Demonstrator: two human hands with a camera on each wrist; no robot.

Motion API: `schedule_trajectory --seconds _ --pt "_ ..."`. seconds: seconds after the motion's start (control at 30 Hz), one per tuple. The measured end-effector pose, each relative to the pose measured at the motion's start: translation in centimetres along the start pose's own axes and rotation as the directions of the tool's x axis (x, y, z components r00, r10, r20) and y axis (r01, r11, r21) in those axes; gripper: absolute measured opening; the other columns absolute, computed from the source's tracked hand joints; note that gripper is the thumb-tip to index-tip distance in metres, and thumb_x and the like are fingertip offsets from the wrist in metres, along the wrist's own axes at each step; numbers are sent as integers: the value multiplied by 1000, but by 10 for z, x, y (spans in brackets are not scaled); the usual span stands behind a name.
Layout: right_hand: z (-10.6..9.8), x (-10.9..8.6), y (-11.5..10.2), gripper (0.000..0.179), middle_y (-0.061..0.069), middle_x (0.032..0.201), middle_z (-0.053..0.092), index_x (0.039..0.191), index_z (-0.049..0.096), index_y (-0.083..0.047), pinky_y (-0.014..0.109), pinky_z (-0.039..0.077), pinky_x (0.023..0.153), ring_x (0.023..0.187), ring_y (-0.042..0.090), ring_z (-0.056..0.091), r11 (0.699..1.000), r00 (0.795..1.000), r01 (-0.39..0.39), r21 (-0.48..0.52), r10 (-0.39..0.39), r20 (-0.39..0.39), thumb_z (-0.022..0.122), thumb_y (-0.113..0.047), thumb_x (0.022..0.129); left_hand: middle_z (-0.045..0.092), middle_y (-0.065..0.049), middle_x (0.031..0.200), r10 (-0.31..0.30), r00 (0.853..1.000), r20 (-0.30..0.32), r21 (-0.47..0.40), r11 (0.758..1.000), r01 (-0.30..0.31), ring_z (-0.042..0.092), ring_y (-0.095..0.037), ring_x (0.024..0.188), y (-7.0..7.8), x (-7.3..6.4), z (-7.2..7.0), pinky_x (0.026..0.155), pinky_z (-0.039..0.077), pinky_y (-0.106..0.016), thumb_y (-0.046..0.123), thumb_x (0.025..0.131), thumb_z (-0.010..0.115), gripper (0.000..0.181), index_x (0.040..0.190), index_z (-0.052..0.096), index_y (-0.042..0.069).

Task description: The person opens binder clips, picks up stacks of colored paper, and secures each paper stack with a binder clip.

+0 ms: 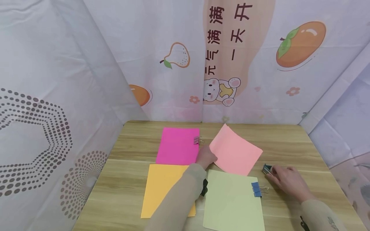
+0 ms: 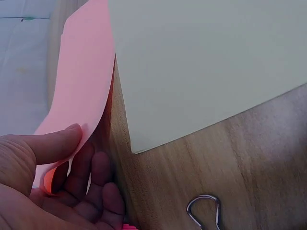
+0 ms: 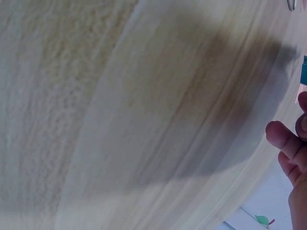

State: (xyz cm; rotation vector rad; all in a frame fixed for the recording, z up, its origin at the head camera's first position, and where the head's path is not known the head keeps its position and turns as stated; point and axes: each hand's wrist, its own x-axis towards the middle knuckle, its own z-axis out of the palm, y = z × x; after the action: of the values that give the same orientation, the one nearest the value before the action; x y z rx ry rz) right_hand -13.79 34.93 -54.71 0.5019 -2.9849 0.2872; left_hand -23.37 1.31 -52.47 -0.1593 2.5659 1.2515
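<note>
My left hand (image 1: 206, 157) pinches the left edge of a salmon-pink sheaf of paper (image 1: 234, 150), thumb on top and fingers beneath. In the left wrist view the pink paper (image 2: 86, 72) bends upward along that edge. On the right, my right hand (image 1: 289, 181) holds a dark teal binder clip (image 1: 267, 169) by its handles, just right of the pink paper. Only a sliver of the teal clip (image 3: 304, 72) shows in the right wrist view, beyond the fingers (image 3: 283, 136).
Pale green paper (image 1: 231, 202) with a blue binder clip (image 1: 256, 189) on its right edge lies nearest me. Magenta paper (image 1: 177, 146) bears a clip (image 1: 197, 140) at its right edge. Orange-yellow paper (image 1: 162, 189) lies under my left forearm. A printed curtain (image 1: 173, 96) hangs behind the wooden table (image 1: 124, 179).
</note>
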Motion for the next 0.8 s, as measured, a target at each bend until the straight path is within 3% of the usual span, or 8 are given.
schedule_trajectory --seconds 0.17,0.27,0.4,0.53,0.8 --pt "0 -1 0 29 -12 67 54 83 53 -17 58 45 88 60 10 54 1000 1000 3 10 -3 -1 77 -32 91 71 -11 105 -11 1000 8 -29 1000 11 57 -22 81 -4 -1 0 74 53 -36 1 76 75 39 114 66 -5" --pt "-1 -2 -1 29 -12 67 54 83 53 -17 57 44 88 60 8 51 1000 1000 -4 16 4 14 77 -32 91 68 -10 100 -48 999 16 -40 998 48 55 -23 77 -5 0 0 66 49 -35 7 83 70 29 109 65 -4" --pt "-2 -2 -2 29 -13 67 53 83 53 -17 54 43 86 59 6 47 1000 1000 -6 15 6 16 77 -31 91 58 -9 83 -85 996 33 -30 996 86 48 -21 63 -3 0 -2 54 40 -32 13 90 59 13 91 59 0" --pt "0 -4 -1 30 -13 67 52 84 52 -17 53 43 85 58 6 46 1000 1000 -6 15 6 9 77 -32 91 50 -8 71 -91 994 56 -15 996 92 42 -19 56 -1 0 -4 49 35 -32 9 93 52 15 79 54 4" --pt "2 -6 1 31 -15 65 50 84 51 -17 54 44 86 57 5 46 1000 1000 -2 16 1 5 77 -33 91 55 -9 81 -71 995 66 69 995 66 47 -20 61 -2 3 -4 53 39 -32 3 95 50 10 96 60 0"
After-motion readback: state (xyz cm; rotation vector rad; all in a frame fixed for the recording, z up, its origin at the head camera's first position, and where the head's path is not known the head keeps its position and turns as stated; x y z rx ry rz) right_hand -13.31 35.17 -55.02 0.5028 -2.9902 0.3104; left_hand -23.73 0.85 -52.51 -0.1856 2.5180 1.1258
